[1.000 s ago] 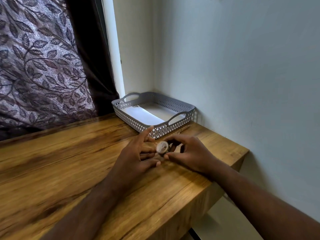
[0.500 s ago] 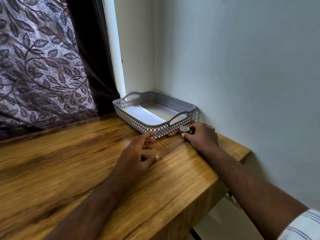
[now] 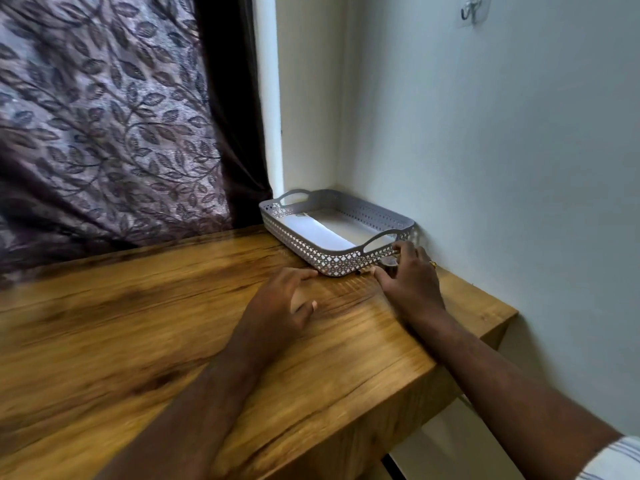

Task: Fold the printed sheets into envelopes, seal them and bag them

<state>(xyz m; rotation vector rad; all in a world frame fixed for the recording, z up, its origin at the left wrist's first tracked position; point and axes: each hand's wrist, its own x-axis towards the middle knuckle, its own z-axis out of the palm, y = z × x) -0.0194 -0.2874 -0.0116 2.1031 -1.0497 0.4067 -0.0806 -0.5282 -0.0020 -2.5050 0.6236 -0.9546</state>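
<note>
- At centre right of the frame, a grey basket sits pushed into the corner where the wall meets the curtain, probably to leave the near part of the surface free for folding.
- White sheets lie flat inside the basket. None has been taken out or folded, and no envelope or bag is in view, so I judge the task to be at its very start.
- Just right of the basket's near corner, the right hand has its thumb and fingers curled round a small roll that stands on the surface. How firm the grip is I cannot tell.
- The roll is likely tape for sealing. Parked beside the basket, it would be within reach yet clear of the folding area.
- Lower, near the middle of the frame, the left hand rests on the surface with its fingers loosely bent and holds nothing. It looks idle, placed to reach for a sheet.
- Both forearms of the 2 hands stretch across the surface toward the basket.
- High at the upper right, 1 clear hook is stuck to the wall, with nothing on it.
</note>
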